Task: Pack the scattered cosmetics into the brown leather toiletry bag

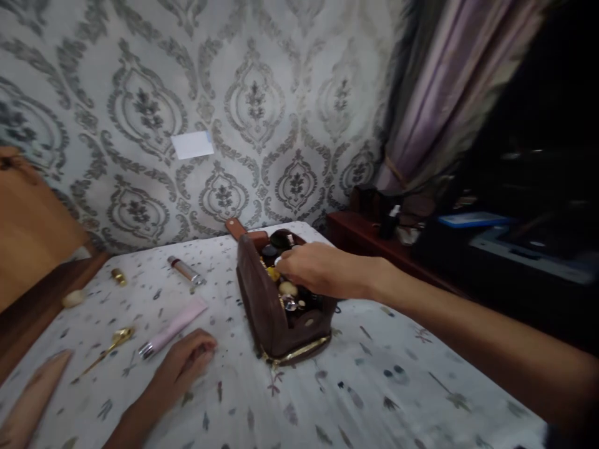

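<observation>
A brown zip bag [264,293] with a gold zipper stands wide open on the patterned cloth. My right hand [318,268] reaches into its top from the right, fingers bent and closed. A small whitish bit shows at the fingertips, too unclear to name. Inside the bag lie a cream round piece [287,289], a yellow item [273,273] and a shiny silvery piece [290,303]. My left hand [189,358] rests on the cloth left of the bag, fingers loosely curled, thumb apart and nothing held. Just beyond it lies a pink tube [175,325] with a silvery cap.
On the cloth's left are a long gold pin-like item [112,343], a slim clear cylinder [185,270], a small gold piece [118,277] and a cream rounded object [73,299]. A brown strap [236,228] lies behind the bag. A reddish side table [346,234] stands right.
</observation>
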Action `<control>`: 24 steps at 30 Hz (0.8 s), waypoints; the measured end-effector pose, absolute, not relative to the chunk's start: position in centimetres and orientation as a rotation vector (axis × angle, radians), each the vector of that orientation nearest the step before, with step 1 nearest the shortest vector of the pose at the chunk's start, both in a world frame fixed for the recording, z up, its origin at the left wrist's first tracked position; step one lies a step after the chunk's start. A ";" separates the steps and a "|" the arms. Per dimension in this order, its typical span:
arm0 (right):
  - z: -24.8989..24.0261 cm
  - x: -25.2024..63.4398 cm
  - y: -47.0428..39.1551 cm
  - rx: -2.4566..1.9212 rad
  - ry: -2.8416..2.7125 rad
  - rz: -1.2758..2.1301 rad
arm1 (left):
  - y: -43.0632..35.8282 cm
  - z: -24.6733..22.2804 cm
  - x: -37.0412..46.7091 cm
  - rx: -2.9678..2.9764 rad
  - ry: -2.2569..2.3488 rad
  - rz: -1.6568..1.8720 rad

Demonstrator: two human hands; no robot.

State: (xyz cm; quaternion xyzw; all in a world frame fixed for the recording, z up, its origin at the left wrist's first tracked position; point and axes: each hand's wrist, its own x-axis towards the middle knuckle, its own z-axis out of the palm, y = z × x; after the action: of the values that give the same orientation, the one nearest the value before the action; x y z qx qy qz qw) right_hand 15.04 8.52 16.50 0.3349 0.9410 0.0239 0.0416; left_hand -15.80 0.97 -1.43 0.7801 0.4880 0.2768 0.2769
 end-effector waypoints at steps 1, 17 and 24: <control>16.4 14.8 7.9 1.101 2.917 0.098 | 1.0 -1.5 -15.9 2.082 1.305 0.765; 3.8 2.0 1.9 0.720 3.249 -1.456 | 1.1 -1.4 -16.6 1.930 1.380 1.074; -1.4 -5.6 3.8 0.960 2.539 -2.615 | 1.5 -0.8 -18.9 1.757 1.631 1.381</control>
State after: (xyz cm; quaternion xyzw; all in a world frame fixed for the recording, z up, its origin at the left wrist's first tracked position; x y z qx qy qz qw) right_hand -5.59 3.75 -1.40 0.2422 0.6407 -0.6600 -0.3087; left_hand -18.91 1.53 -0.76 0.6240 0.5791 0.4905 0.1863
